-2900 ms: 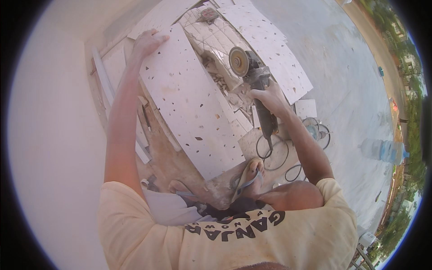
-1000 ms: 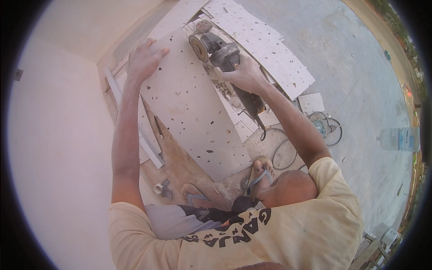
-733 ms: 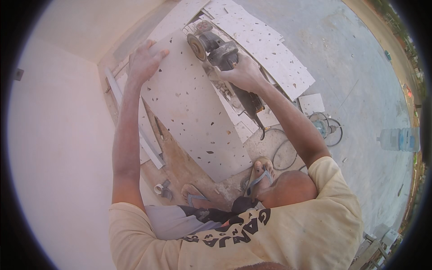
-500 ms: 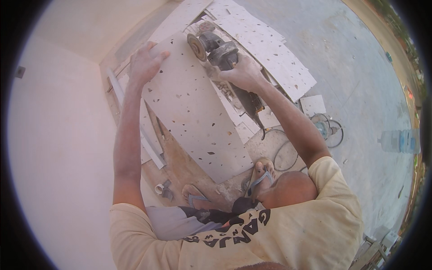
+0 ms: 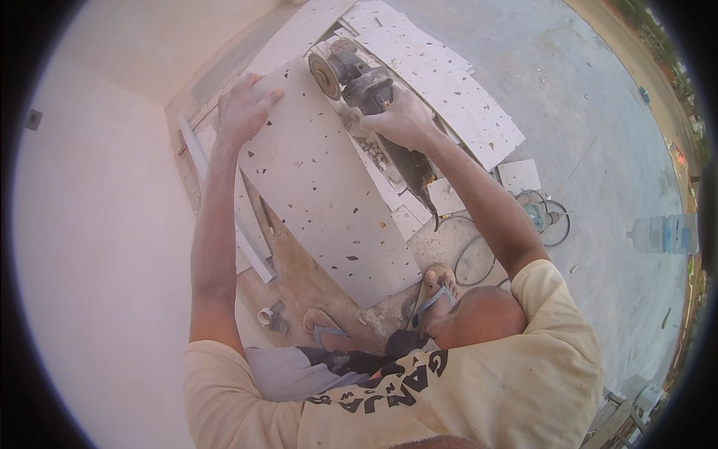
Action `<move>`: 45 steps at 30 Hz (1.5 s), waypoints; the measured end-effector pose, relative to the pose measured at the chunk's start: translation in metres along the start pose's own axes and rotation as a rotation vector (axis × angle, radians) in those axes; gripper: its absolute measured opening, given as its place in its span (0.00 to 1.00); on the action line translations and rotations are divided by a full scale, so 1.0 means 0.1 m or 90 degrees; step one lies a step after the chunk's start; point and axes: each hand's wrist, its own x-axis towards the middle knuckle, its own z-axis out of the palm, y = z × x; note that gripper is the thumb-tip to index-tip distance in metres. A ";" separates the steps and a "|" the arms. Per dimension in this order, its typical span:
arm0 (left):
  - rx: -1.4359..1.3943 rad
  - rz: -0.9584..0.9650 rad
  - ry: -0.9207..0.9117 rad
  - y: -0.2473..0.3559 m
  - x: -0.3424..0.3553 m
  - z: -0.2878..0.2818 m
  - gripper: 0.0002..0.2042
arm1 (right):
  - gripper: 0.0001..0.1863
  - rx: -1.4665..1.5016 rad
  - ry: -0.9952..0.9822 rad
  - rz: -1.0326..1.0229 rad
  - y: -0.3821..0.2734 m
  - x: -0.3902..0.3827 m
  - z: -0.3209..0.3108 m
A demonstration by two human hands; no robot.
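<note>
Nearest to us are our own feet in blue-strapped sandals [image 5: 437,288] on the dusty floor [image 5: 598,150], with a small white pipe fitting [image 5: 267,315] just beside the left foot. A black cable [image 5: 479,258] loops on the floor by the right foot.

Beyond the feet lies the big speckled white tile [image 5: 329,187], flat on the floor and running away from us. Narrow white offcut strips [image 5: 250,247] lie along its left side, next to the pale wall [image 5: 97,224].

Our left hand [image 5: 243,112] rests on the far left corner of the tile, fingers [image 5: 265,97] spread and pressed flat, gripping nothing. Our right hand [image 5: 396,120] has its fingers wrapped tight round the body of the angle grinder [image 5: 359,78], whose disc [image 5: 324,75] stands at the tile's far edge. About three seconds ago the grinder sat farther right, along the tile's right edge; it has since travelled up to the far end, and over the last half second it has hardly shifted. The left hand has stayed on its corner.

Past the grinder more speckled tiles [image 5: 449,90] lie stacked flat. Well off to the right stands a clear water bottle [image 5: 662,233].
</note>
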 end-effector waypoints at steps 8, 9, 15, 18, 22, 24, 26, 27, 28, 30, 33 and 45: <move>0.010 0.015 0.023 -0.08 0.01 0.03 0.22 | 0.40 0.010 0.000 -0.019 0.05 0.04 0.04; 0.010 0.013 0.023 -0.08 0.02 0.04 0.22 | 0.40 0.006 0.002 -0.017 0.05 0.04 0.04; 0.024 0.010 0.012 -0.06 0.01 0.02 0.23 | 0.39 0.007 0.002 -0.002 0.05 0.06 0.05; 0.014 0.000 0.003 -0.04 0.01 0.02 0.24 | 0.38 0.010 0.006 -0.006 0.08 0.09 0.07; 0.023 0.033 0.043 -0.09 0.01 0.06 0.21 | 0.37 0.014 0.001 -0.001 0.02 0.06 0.04; 0.015 0.028 0.043 -0.11 0.02 0.07 0.21 | 0.37 0.015 0.000 0.001 0.00 0.04 0.03; 0.014 0.026 0.044 -0.12 0.02 0.07 0.21 | 0.37 0.014 -0.001 0.001 0.00 0.03 0.03; 0.018 0.027 0.045 -0.11 0.02 0.07 0.20 | 0.37 0.012 0.001 0.002 0.01 0.05 0.04; 0.022 0.028 0.045 -0.11 0.02 0.07 0.20 | 0.37 0.011 0.002 0.003 0.02 0.06 0.06; 0.023 0.022 0.040 -0.09 0.01 0.06 0.20 | 0.37 0.009 0.008 0.000 0.02 0.07 0.06; 0.015 0.026 0.037 -0.08 0.00 0.05 0.20 | 0.38 0.006 0.011 -0.009 0.02 0.07 0.05; 0.015 0.017 0.027 -0.03 -0.04 0.03 0.19 | 0.39 0.004 0.019 -0.028 0.03 0.10 0.06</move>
